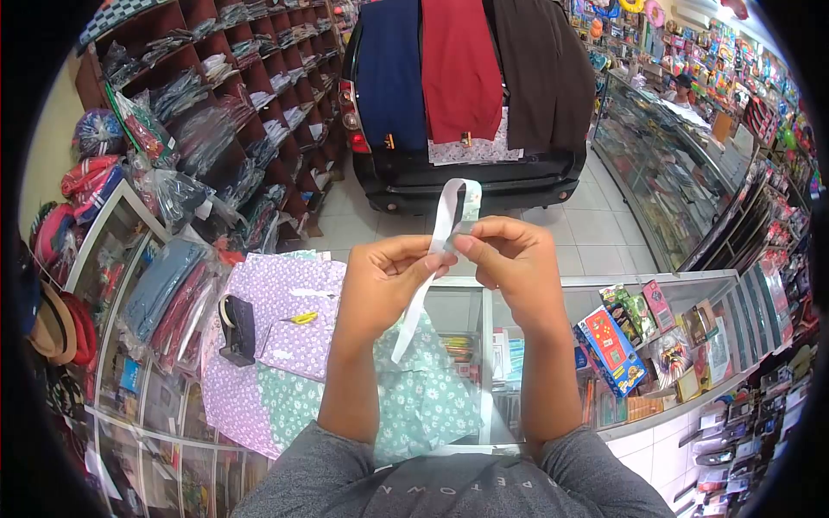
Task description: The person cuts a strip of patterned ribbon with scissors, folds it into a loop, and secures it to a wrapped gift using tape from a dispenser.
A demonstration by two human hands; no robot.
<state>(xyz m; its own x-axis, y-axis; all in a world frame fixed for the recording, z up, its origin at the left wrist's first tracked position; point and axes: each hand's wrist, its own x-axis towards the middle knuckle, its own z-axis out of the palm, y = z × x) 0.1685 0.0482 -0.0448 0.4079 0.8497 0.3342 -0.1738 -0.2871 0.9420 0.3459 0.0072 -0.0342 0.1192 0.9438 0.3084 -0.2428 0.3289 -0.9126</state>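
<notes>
The strip is up in the air above the counter, between the two hands, bent into a loop at the top with its pale tail hanging below the left hand. That hand's thumb and index finger are pressed together on it; the right hand pinches the loop's patterned side between thumb and index finger, its other fingers curled. Under the left forearm lie the purple cloth and green cloth, both flowered, with a black tape dispenser and a small yellow tool on the purple one. Bagged clothes are heaped just left of them. To the right, past the right forearm, sit a blue box and smaller packets. The counter is glass-topped and metal-edged, with goods showing through from inside. Beyond it, on a tiled floor, stands a black car with blue, red and dark garments draped over its back; packed shelves rise at left, and a glass case runs along the right, a person behind it. The forearms cover part of the counter, the fingers hide where the strip is gripped, and the yellow tool is too small to identify.
</notes>
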